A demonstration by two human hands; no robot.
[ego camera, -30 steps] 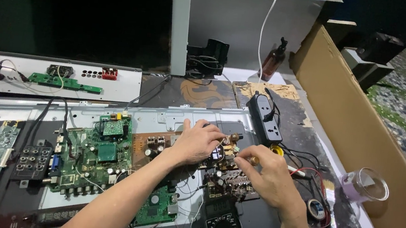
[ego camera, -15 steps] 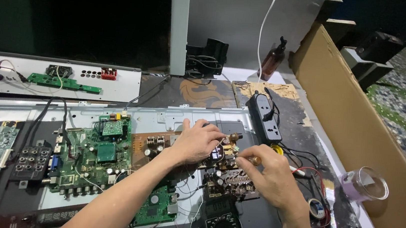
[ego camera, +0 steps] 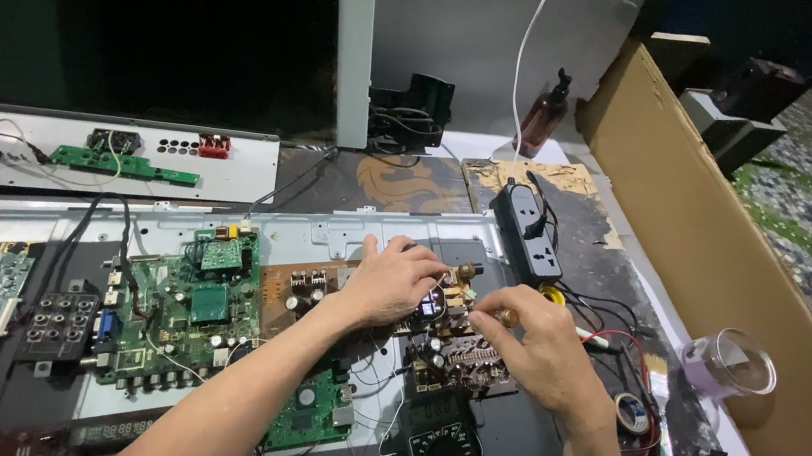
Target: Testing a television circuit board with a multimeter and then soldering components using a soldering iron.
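The brown circuit board (ego camera: 304, 288) lay mid-bench beside the green board (ego camera: 186, 311), left hand (ego camera: 390, 282) pressing it flat, right hand (ego camera: 539, 348) pinching a small brass-coloured part (ego camera: 507, 317), best kept steady.

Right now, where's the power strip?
In the head view, the black power strip lies right of centre on the bench, just beyond the right hand and below the brown bottle.

Tabletop (ego camera: 411, 183): dark, worn.
Centre: metal panel (ego camera: 325, 230) bearing circuit boards.
Back left: white plate (ego camera: 241, 175).
Right: power strip (ego camera: 529, 233), brown bottle (ego camera: 542, 122), tape roll (ego camera: 630, 412).
Front: multimeter (ego camera: 443, 453).
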